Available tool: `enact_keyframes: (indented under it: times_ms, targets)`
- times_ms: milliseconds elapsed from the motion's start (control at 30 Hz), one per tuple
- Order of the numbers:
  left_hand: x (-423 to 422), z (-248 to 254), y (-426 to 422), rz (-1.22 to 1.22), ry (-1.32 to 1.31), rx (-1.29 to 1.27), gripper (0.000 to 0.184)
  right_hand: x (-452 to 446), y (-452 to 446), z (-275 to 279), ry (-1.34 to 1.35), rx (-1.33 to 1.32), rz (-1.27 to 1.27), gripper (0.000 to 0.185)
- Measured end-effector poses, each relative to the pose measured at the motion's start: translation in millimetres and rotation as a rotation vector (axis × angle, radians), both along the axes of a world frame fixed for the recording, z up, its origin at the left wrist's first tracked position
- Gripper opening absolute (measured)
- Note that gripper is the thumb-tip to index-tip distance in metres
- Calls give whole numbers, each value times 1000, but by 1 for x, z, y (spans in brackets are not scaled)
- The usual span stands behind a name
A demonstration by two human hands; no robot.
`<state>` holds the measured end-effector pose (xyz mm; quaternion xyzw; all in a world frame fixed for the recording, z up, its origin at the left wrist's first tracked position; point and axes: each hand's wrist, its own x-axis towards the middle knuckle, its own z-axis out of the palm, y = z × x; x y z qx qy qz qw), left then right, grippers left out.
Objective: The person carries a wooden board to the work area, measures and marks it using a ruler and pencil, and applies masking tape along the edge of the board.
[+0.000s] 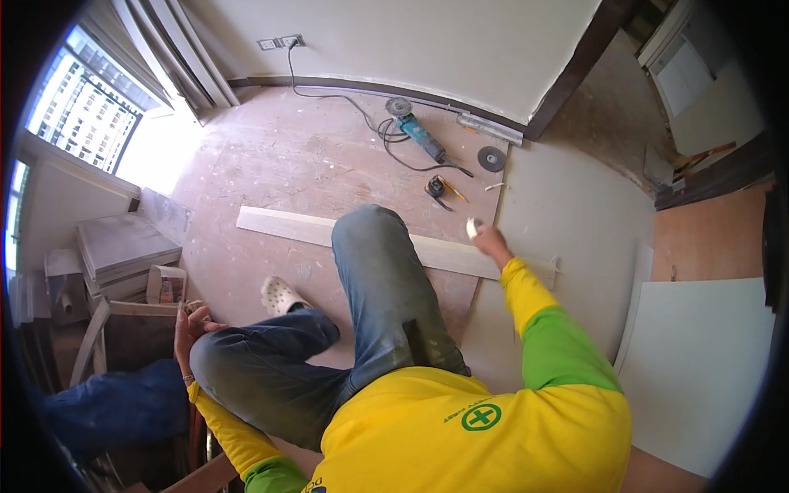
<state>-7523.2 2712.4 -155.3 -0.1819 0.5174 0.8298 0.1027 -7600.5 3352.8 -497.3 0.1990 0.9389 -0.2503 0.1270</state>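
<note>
A long pale board (283,225) lies across the floor, its middle hidden behind my raised knee. My right hand (490,242) is closed round a small whitish object (472,228), too blurred to name, above the board's right part. At the far left, beside my bent knee, is my left hand (193,327); its fingers are bent near a small brownish thing, and whether it grips that is unclear. Past the board lie a black tape measure (436,188) and an orange pencil (453,189).
A teal angle grinder (421,138) with its cord plugged into a wall socket (280,43) lies near the wall, a black disc (491,158) beside it. Stacked panels (123,246) and a blue bag (119,411) are on the left; a white panel (694,361) is at right.
</note>
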Motion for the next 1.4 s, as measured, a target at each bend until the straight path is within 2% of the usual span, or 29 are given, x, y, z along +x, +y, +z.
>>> enact_keyframes:
  times_ms: [67, 100, 133, 200, 233, 267, 300, 367, 400, 467, 500, 567, 633, 700, 767, 800, 867, 967, 1067, 1167, 1233, 1333, 1400]
  targets:
    - [-9, -23, -14, 33, -10, -30, 50, -46, 27, 21, 48, 25, -99, 28]
    - [-9, -33, -20, 65, -25, -67, 50, -67, 34, 36, 156, 81, -98, 29]
    - [-11, -35, -19, 144, -66, -238, 48, -88, 39, 56, 206, 128, -116, 31]
    - [-10, -25, -4, 209, -21, -137, 46, -108, 37, 79, 241, 180, -125, 33]
    - [-9, -19, -1, 264, 42, -40, 45, -115, 33, 85, 466, 267, -115, 31]
    - [-5, -17, -6, 282, 71, -77, 43, -122, 28, 89, 695, 349, -101, 30]
    - [-4, -14, -5, 298, 64, -73, 43, -124, 22, 90, 691, 349, -83, 30]
    - [-4, -11, 0, 400, 108, -437, 42, -123, 8, 85, 585, 288, -161, 39]
    - [-1, -15, -18, 256, 138, -656, 39, -123, 5, 71, 572, 287, -144, 39]
    - [-1, -5, -16, 319, 118, -628, 38, -117, 4, 30, 266, 243, -186, 37]
    - [-5, 3, -11, 381, 117, -597, 37, -112, 1, 21, 256, 250, -188, 37]
    - [-19, 23, 0, 378, 181, -542, 37, -104, -17, 9, 37, 159, -146, 34]
    - [-40, 36, 15, 223, 306, -689, 38, -103, -30, -1, 43, 131, -160, 32]
    - [-64, 29, 28, 160, 304, -673, 37, -110, -38, -13, 48, 102, -164, 30]
    - [-81, 19, 48, -183, 242, -881, 36, -127, -42, -26, 28, 104, -166, 30]
    - [-83, 18, 55, -175, 229, -878, 36, -137, -45, -24, 21, 108, -153, 30]
    - [-88, 21, 63, -544, 153, -1123, 32, -154, -53, -18, 3, 132, -145, 30]
    - [-96, 11, 60, -490, 110, -1168, 30, -174, -47, -43, 86, 220, -125, 25]
    - [-106, 2, 51, -465, 93, -1262, 31, -185, -51, -54, 58, 278, -84, 24]
    - [-117, 3, 55, -512, -50, -1179, 33, -191, -62, -44, -41, 349, 26, 23]
    - [-121, 0, 52, -528, -46, -1183, 33, -192, -59, -51, 2, 343, 63, 23]
    - [-125, -6, 47, -560, -7, -1200, 33, -192, -49, -61, -20, 308, 36, 22]
    - [-130, -5, 46, -559, 10, -1227, 33, -193, -46, -63, -65, 205, -163, 30]
